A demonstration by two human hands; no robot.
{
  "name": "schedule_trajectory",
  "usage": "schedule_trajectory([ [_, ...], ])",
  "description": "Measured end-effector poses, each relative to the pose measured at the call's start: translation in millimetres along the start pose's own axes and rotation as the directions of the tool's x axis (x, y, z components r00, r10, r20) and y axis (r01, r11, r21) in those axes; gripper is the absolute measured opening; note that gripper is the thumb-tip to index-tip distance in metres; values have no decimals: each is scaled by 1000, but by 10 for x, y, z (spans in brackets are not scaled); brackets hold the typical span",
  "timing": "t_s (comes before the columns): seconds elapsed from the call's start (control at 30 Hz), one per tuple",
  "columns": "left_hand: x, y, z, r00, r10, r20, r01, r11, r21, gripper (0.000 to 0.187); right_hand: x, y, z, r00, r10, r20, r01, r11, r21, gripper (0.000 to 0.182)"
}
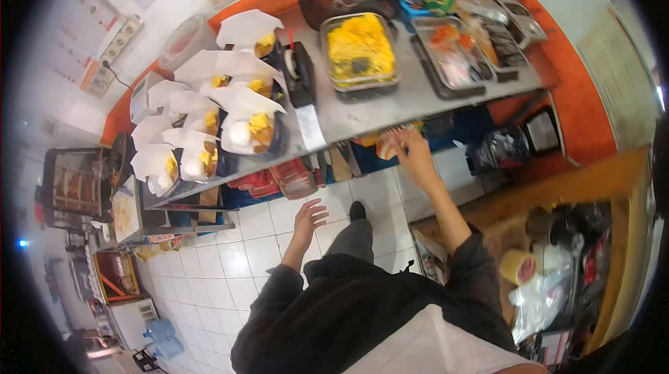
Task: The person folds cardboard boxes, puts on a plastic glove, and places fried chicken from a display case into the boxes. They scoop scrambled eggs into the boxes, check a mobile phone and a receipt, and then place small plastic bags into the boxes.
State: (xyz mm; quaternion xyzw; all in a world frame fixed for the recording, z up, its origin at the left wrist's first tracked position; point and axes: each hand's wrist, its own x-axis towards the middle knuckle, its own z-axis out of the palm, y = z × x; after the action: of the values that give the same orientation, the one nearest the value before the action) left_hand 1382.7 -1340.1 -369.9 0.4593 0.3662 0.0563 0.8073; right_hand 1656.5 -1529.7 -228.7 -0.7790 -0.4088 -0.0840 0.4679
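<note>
My right hand [410, 150] is at the front edge of the metal counter, its fingers closed around a small rounded red, orange and white thing [385, 147] whose kind I cannot make out. My left hand [309, 221] hangs over the floor in front of the counter, fingers apart and holding nothing. On the counter [348, 116], a metal tray of yellow crumbly food [359, 47] has a dark piece lying in it. To its left stand several open paper food boxes [240, 127] with white flaps, holding yellow and white food.
A tape dispenser [298, 71] with a white paper strip [310, 128] sits beside the boxes. Trays of packets and toppings [449, 47] lie at the counter's right. Red packs [293, 177] are stored below. A wooden-edged shelf [512, 179] with a tape roll [518, 267] stands at my right.
</note>
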Motion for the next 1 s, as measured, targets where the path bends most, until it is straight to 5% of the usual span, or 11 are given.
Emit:
schedule_trajectory([
  [0.07, 60, 318, -77, 997, 33, -65, -32, 999, 14, 31, 654, 390, 421, 990, 67, -120, -65, 998, 24, 14],
  [0.17, 14, 722, -117, 983, 88, -159, -67, 989, 132, 30, 1457, 670, 670, 997, 42, -71, -59, 964, -261, 17],
  [0.23, 2, 933, -147, 968, 104, -228, -73, 988, 139, 29, 1865, 552, 680, 928, 274, 253, -242, 959, -148, 18],
  [0.27, 36, 1013, -147, 967, 103, -231, -73, 988, 133, 29, 1977, 627, 794, 927, 271, 258, -239, 960, -149, 18],
  [0.33, 77, 1078, -119, 956, 73, -282, -46, 994, 103, 29, 2056, 796, 1032, 862, -111, 495, 290, 909, -300, 19],
  [0.43, 332, 1043, -63, 972, 151, -183, -123, 980, 155, 28, 2095, 897, 1307, 792, -347, 502, 539, 784, -308, 19],
  [0.6, 847, 1208, 426, 993, 114, 24, -115, 990, 78, 26, 2171, 899, 1181, 829, -136, 543, 358, 874, -328, 19],
  [0.7, 1172, 1402, 807, 975, 177, 135, -191, 977, 100, 26, 2195, 1020, 1295, 796, -299, 527, 486, 834, -260, 17],
  [0.8, 1526, 1610, 1147, 964, 224, 146, -240, 965, 104, 26, 2230, 1002, 1377, 638, -364, 678, 683, 674, -282, 23],
  [0.93, 1919, 1791, 1305, 984, 170, 51, -175, 978, 112, 25, 2149, 1128, 1026, 822, -345, 452, 487, 838, -246, 25],
  [1.0, 2018, 1874, 1407, 984, 173, 49, -178, 969, 172, 24, 2139, 1166, 765, 880, -64, 470, 275, 877, -395, 23],
])
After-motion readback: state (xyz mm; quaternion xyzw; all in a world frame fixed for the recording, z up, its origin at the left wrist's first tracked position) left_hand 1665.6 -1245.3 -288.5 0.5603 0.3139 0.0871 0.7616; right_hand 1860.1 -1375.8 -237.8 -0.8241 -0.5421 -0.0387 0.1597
